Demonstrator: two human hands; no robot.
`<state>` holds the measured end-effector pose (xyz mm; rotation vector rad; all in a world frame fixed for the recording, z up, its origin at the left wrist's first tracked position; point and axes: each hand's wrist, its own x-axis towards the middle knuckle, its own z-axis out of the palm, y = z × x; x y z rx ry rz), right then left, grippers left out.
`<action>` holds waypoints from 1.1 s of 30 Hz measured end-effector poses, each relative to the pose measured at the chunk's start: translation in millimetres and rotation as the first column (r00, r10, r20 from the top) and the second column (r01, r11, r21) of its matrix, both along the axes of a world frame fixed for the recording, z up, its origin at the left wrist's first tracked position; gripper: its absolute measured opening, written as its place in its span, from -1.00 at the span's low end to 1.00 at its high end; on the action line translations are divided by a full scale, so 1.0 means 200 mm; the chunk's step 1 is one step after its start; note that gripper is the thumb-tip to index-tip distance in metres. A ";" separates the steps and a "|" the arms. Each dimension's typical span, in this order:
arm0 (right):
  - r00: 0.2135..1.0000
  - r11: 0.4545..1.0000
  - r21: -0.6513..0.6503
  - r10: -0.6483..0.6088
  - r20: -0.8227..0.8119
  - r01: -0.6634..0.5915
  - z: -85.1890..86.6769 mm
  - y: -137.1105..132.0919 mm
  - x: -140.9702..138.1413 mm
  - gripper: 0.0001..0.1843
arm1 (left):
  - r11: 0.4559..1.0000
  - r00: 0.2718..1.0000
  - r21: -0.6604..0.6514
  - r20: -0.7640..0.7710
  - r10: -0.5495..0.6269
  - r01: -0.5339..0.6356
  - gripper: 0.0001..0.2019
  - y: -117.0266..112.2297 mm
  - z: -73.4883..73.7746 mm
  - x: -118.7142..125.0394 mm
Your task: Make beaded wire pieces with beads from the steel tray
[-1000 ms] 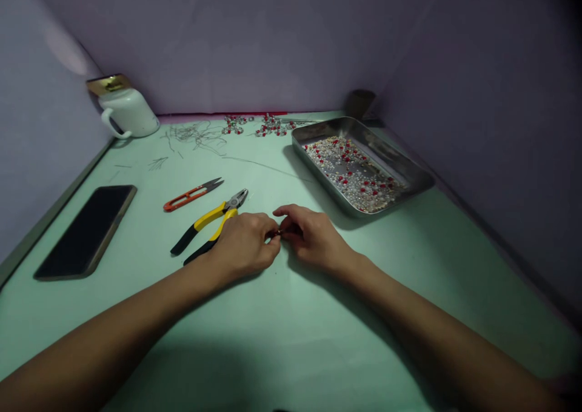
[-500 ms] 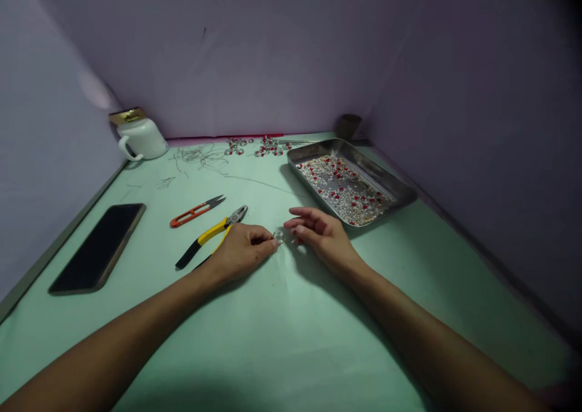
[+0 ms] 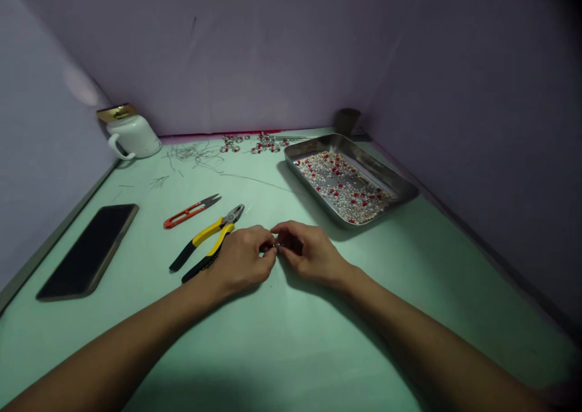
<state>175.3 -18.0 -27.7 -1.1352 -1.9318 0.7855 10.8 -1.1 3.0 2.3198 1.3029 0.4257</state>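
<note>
My left hand pinches a small ring of clear beads, which is mostly hidden by the fingertips. From the other side my right hand closes thumb and fingers on the same piece, so both hands meet over the green table. Beside my left hand lie pliers with yellow and black handles, jaws pointing away. Orange thread snips rest just beyond them. A metal tray of loose white, clear and red beads stands past my right hand.
Finished-looking clusters of red and clear beads sit at the back, near a tangle of thin wire. A white mug stands back left, a phone lies at left, and a dark cup is behind the tray.
My right hand has come left and closed its fingers at the beads that my left hand holds. The whole view has shifted slightly.
</note>
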 end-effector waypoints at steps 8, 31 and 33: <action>1.000 0.997 -0.071 -0.005 0.025 0.006 0.01 0.01 -0.02 -0.69 | 0.997 1.000 0.073 0.011 -0.007 0.006 -0.87 0.00 -0.02 0.01; 0.546 0.751 -0.629 -0.447 -0.709 -0.201 0.06 -0.01 -0.05 -0.61 | 0.739 0.704 -0.672 0.545 0.455 0.042 -0.89 0.04 0.02 -0.03; 0.554 0.753 -0.634 -0.457 -0.696 -0.176 0.05 -0.01 -0.06 -0.59 | 0.744 0.705 -0.666 0.552 0.445 0.052 -0.89 0.03 0.01 -0.03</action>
